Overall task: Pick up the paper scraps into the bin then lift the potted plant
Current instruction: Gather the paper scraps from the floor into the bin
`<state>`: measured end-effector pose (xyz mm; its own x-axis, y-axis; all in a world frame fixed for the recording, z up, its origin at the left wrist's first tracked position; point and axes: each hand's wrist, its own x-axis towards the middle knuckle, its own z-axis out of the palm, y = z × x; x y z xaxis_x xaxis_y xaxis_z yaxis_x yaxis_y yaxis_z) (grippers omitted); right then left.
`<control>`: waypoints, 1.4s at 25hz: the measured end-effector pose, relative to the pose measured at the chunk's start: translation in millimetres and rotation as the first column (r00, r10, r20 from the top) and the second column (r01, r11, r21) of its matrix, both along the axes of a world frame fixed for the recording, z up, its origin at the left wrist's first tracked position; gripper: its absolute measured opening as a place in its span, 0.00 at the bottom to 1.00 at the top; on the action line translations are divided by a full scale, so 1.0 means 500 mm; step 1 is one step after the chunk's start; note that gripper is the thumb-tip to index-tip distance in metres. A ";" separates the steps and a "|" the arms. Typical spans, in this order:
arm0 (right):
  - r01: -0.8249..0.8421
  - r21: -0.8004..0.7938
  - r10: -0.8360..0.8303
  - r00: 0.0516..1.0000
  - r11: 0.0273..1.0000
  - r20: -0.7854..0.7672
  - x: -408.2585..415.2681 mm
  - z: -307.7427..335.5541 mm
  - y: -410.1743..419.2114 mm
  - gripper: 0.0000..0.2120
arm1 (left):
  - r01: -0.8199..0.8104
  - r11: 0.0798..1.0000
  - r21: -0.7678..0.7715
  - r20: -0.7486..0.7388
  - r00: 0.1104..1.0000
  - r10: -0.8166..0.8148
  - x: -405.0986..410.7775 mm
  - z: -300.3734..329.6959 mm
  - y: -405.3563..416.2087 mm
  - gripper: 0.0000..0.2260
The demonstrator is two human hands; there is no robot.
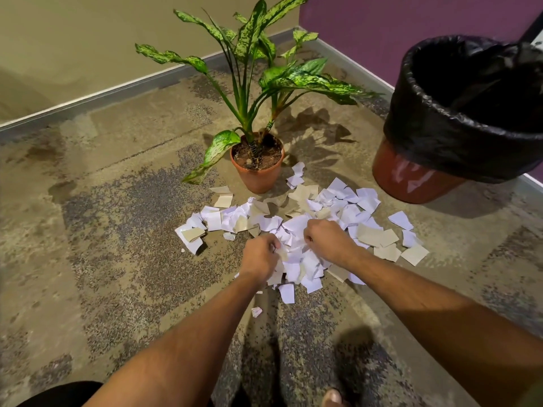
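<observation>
Looking down, we saw the carpet floor (117, 230) all around us, and the big bin (458, 118) with its black bag stood off to our right, near the purple wall (411, 30). It was open at the top and well apart from the mess. The potted plant (258, 160) sat in its brown pot just behind the papers, with long floppy leaves that we thought could bend or snap, so the firm pot looked like the best place to hold. It was full of dirt and would likely feel heavy. The paper scraps (302, 218) lay in a wide pile on the floor in front of us, none in the bin yet. They looked light and thin, easy to squash and easy to drop. Our left hand (260, 258) and our right hand (326, 239) were both curled tight into the middle of the pile, each closed on a bunch of scraps.
</observation>
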<state>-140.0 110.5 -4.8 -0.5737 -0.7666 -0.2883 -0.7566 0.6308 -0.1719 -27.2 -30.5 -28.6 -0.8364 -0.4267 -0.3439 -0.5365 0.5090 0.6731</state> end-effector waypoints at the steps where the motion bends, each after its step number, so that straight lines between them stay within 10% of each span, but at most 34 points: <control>1: 0.040 -0.023 -0.040 0.999 0.999 0.006 -0.004 0.007 0.010 0.09 | -0.020 1.000 0.018 -0.015 1.000 0.020 -0.004 0.008 -0.001 0.14; 9: 0.374 -0.266 -0.364 0.927 0.888 0.087 -0.037 0.086 0.081 0.08 | -0.059 0.997 0.040 -0.181 0.981 0.065 -0.073 0.105 0.028 0.09; 23: 0.265 -0.762 -0.661 0.700 0.591 -0.270 -0.150 0.379 0.198 0.07 | -0.212 0.934 0.289 -0.449 0.831 0.328 -0.301 0.381 0.153 0.12; 35: 0.447 -0.775 -0.811 0.568 0.447 -0.140 -0.261 0.413 0.307 0.12 | -0.080 0.983 0.165 -0.582 0.797 0.162 -0.429 0.535 0.248 0.09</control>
